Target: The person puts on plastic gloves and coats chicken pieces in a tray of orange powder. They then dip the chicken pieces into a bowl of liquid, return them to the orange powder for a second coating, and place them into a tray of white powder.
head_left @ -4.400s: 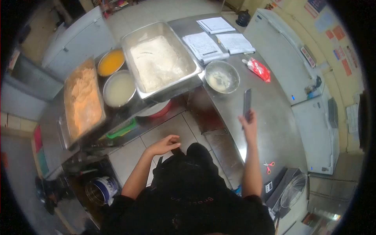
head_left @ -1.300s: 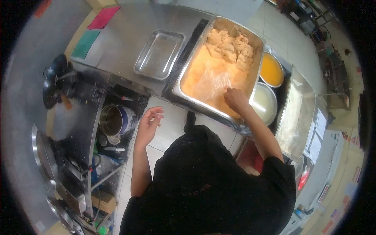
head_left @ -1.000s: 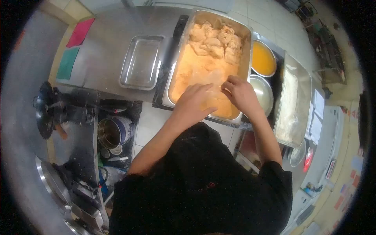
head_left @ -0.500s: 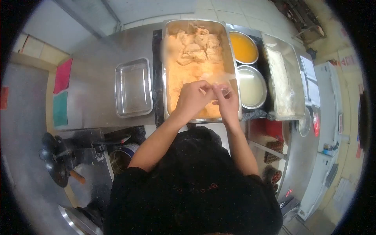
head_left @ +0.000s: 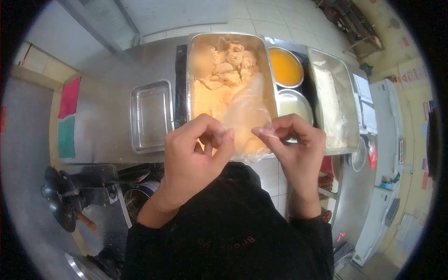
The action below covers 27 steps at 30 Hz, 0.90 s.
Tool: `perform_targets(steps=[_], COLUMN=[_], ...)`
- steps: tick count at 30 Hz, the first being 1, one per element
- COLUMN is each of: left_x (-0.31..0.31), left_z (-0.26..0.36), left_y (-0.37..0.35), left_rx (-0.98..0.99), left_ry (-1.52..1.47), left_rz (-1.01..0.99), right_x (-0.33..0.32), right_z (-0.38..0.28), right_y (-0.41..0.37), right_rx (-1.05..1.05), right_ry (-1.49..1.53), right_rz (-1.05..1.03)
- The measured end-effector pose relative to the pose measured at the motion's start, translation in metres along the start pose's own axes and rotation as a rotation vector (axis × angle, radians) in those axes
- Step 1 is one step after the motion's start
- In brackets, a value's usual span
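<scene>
A thin, clear plastic glove [head_left: 247, 109] stretches between my two hands, its narrow end pointing away and its wide edge towards me. The separate fingers of the glove do not show clearly. My left hand [head_left: 198, 144] pinches one side of the wide edge between thumb and fingers. On the other side, my right hand [head_left: 296, 144] pinches the edge the same way. Both hands are bare, over the near end of a deep metal pan [head_left: 190, 74]. Lumpy coated pieces [head_left: 235, 63] lie at its far end on orange-tinted powder [head_left: 210, 98], seen partly through the plastic.
Right of the pan stand a bowl of orange liquid [head_left: 285, 67] and a bowl of pale liquid [head_left: 295, 105], partly behind my right hand. Farther right is a metal tray with white flour [head_left: 329, 102]. A shallow metal tray [head_left: 151, 116] sits left on the steel counter [head_left: 107, 102].
My hands have moved apart and closer to me, drawing the clear plastic out wide between them. Before, they were together over the pan. The view has shifted slightly.
</scene>
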<state>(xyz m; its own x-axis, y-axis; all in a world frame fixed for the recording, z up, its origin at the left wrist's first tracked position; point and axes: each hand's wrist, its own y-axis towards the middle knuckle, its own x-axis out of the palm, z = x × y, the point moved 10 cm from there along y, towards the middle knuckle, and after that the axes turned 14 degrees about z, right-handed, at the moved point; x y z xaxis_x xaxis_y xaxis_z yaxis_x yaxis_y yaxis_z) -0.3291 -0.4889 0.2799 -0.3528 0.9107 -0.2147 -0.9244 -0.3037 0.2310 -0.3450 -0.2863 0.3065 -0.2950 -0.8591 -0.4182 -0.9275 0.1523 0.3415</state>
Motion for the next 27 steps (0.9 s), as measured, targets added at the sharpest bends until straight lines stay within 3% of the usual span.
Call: perform_targets(steps=[4,7,9,10,12,13,15,17,19,20,22,23,25,27], left_x=[0.006,0.008,-0.006,-0.005,0.025,0.03,0.051,0.057,0.058,0.061,0.055,0.058,0.059,0.063], left_z=[-0.035,-0.073,-0.045,-0.049,-0.056,-0.07,-0.126,-0.133,-0.152,-0.163,-0.188,-0.192,-0.202,-0.205], left_y=[0.009,0.001,-0.008,-0.014,-0.031,-0.037,-0.048,-0.045,-0.045,-0.046,-0.042,-0.039,-0.039,-0.036], left_rx=[-0.034,-0.191,0.1,0.096,0.14,0.131,-0.212,-0.238,-0.512,-0.509,-0.512,-0.506,-0.622,-0.642], left_ry=[0.189,0.429,0.472,0.482,0.129,0.137,0.003,-0.083,-0.395,-0.39,-0.739,-0.733,-0.971,-0.966], left_rz=[0.008,-0.005,0.239,0.244,0.004,0.014,-0.047,0.002,0.103,0.112,0.289,0.292,0.436,0.428], right_x=[0.023,0.063,0.088,0.095,0.115,0.123,0.132,0.137,0.14,0.145,0.146,0.144,0.152,0.156], right_z=[0.031,0.054,0.057,0.053,0.06,0.062,0.064,0.066,0.058,0.065,0.067,0.067,0.075,0.08], right_y=[0.018,0.026,0.021,0.017,0.013,0.008,0.003,-0.002,-0.024,-0.034,-0.043,-0.046,-0.058,-0.068], right_rx=[-0.036,-0.154,-0.371,-0.451,-0.484,-0.516,-0.495,-0.474,-0.528,-0.544,-0.539,-0.53,-0.509,-0.487], right_ry=[-0.144,-0.269,-0.273,-0.296,-0.319,-0.353,-0.374,-0.398,-0.262,-0.204,-0.132,-0.071,-0.073,-0.084], right_rz=[-0.047,-0.143,-0.175,-0.171,-0.2,-0.221,-0.253,-0.269,-0.303,-0.294,-0.263,-0.233,-0.258,-0.279])
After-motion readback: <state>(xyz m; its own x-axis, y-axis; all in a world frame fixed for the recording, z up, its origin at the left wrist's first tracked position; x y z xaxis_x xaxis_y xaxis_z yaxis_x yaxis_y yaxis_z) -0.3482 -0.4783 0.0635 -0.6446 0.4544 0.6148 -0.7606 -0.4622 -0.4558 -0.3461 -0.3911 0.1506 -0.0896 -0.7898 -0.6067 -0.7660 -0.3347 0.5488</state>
